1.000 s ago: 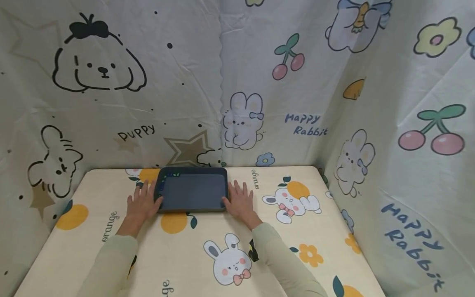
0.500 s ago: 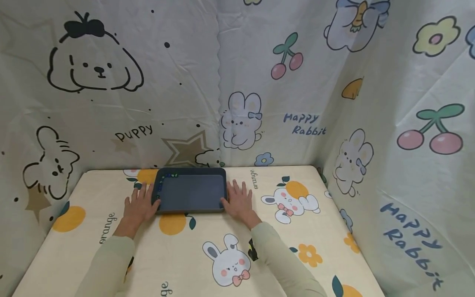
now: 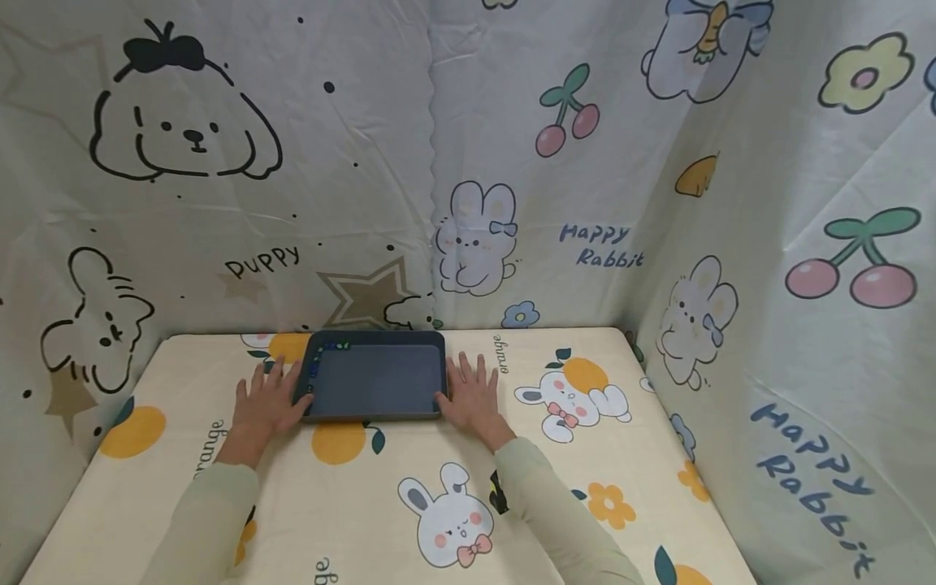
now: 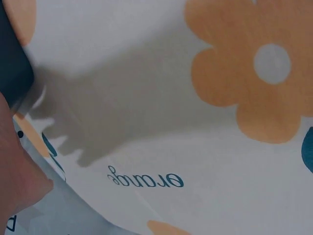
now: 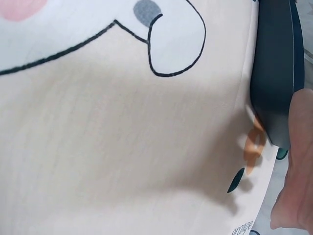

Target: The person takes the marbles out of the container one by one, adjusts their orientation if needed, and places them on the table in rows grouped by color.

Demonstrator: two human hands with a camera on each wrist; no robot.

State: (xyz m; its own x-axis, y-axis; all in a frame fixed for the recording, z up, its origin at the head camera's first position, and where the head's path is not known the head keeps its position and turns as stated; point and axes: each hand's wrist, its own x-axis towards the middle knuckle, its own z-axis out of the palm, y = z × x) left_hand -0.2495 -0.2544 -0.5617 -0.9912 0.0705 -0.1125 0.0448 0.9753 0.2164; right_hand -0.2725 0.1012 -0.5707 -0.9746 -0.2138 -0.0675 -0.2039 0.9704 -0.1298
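A dark blue-grey rectangular tray (image 3: 380, 382) lies at the far edge of the table, with small green and blue marks along its upper left corner. At its left side is my left hand (image 3: 266, 402), fingers spread and thumb at the near left corner. My right hand (image 3: 474, 400) rests by the right side, fingers straight and thumb tip at the rim. In the left wrist view a tray corner (image 4: 14, 61) shows above part of the left hand (image 4: 22, 178). The right wrist view has the tray's side wall (image 5: 274, 73) beside the right hand (image 5: 299, 166).
A cream cloth (image 3: 351, 520) printed with oranges, rabbits and flowers covers the table. Behind the tray and along the right rise hanging white curtains (image 3: 380, 203) with puppy and rabbit drawings. The table's far edge runs right behind the tray.
My left hand has shifted slightly left, its fingers a little farther from the tray's side. The right hand and tray have barely moved.
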